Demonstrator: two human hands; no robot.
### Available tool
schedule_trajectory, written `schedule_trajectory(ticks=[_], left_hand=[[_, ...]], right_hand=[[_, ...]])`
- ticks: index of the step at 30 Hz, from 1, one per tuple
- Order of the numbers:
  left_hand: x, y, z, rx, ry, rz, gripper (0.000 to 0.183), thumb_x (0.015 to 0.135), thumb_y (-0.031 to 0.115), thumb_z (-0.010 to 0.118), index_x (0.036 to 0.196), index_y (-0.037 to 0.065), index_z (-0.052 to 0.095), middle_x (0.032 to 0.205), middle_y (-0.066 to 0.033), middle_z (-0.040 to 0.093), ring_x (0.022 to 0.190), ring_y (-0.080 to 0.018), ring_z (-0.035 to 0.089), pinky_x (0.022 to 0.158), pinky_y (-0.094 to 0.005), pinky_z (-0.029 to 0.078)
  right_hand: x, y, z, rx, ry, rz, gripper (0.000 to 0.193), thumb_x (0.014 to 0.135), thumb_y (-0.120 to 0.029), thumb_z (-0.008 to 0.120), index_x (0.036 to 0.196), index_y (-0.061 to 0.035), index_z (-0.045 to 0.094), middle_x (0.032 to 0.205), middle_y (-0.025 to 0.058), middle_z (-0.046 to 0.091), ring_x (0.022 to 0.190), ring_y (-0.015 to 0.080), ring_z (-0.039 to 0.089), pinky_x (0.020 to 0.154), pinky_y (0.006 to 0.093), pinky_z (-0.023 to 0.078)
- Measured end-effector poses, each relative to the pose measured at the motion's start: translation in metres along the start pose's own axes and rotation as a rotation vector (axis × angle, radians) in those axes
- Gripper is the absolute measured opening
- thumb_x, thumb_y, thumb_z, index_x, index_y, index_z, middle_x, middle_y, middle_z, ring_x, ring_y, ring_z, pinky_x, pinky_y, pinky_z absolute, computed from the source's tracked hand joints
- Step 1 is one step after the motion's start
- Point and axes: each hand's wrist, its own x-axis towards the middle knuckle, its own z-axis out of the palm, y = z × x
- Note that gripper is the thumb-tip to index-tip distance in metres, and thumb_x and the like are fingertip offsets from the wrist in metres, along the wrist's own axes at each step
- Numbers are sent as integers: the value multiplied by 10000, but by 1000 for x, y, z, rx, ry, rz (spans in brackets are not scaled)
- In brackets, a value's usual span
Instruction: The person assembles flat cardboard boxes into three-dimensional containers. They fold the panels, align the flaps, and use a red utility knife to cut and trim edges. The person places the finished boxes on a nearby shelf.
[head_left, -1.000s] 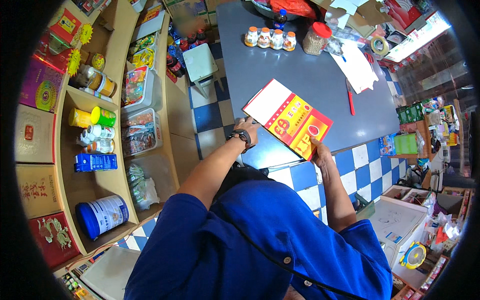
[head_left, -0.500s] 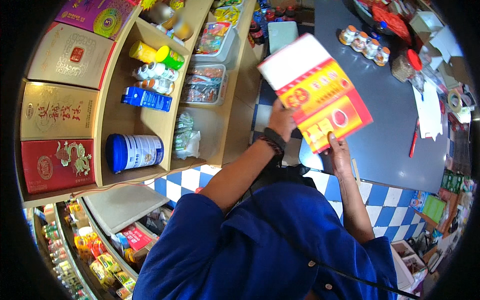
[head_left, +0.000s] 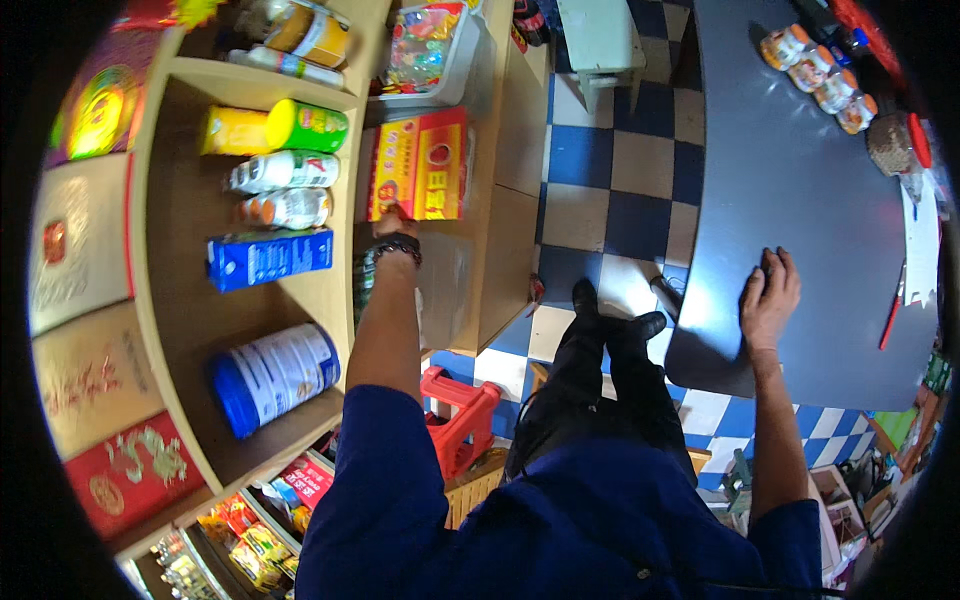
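Observation:
My left hand (head_left: 394,222) reaches to the shelving on the left. It grips the near edge of a flat red-and-yellow cardboard box (head_left: 415,168), whose printed face is toward me. The box lies in a compartment at the level of the clear plastic bins, just below a bin of colourful packets (head_left: 425,50). Part of my fingers is hidden behind the box's edge. My right hand (head_left: 770,302) lies on the dark grey tabletop (head_left: 790,210) with its fingers stretched out and nothing in it.
Bottles, a blue carton (head_left: 270,260) and a blue-and-white tub (head_left: 275,378) fill the shelf beside my left arm. Below stands a red plastic stool (head_left: 462,415); a pale stool (head_left: 600,40) is farther off. Small bottles (head_left: 820,80) and a red pen (head_left: 892,308) lie on the table.
The box has moved left from in front of me, over the floor gap, into the shelf with my left hand. My right hand has let go of it and come down on the tabletop.

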Motion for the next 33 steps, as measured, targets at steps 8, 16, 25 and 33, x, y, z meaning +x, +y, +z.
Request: schedule_trajectory(ticks=[8,16,25,33], left_hand=[[13,32,46,711,96,-64,529,1004,368,536,1459,116,437,1491,-70,478,1360,-217,463,1063,-345,450],[38,30,14,1637,115,176,561,948,310,644,1428,89,455,1396,-136,561,1264,-243,561,1027,-359,497],[-8,41,108,1356,204,1192,765,860,513,669,1522,305,349,1619,-182,175,1426,-449,301,1157,-606,242],[83,58,136,1472,77,551,863,860,817,355,1577,398,121,1666,-103,41,1463,-526,132,1128,-686,236]], right_hand=[[-4,9,9,-49,-16,-5,334,1012,-218,515,1312,-88,584,1395,151,508,1259,340,488,1060,444,392],[2,7,9,-64,-67,-3,336,1030,-229,496,1316,-77,581,1409,152,497,1282,324,475,1069,427,406],[-4,11,11,22,-65,33,316,1020,-187,518,1302,-66,591,1416,157,493,1289,325,477,1076,420,414],[0,9,10,-17,-55,3,345,1022,-214,490,1291,-29,602,1395,181,522,1272,337,493,1075,423,384]])
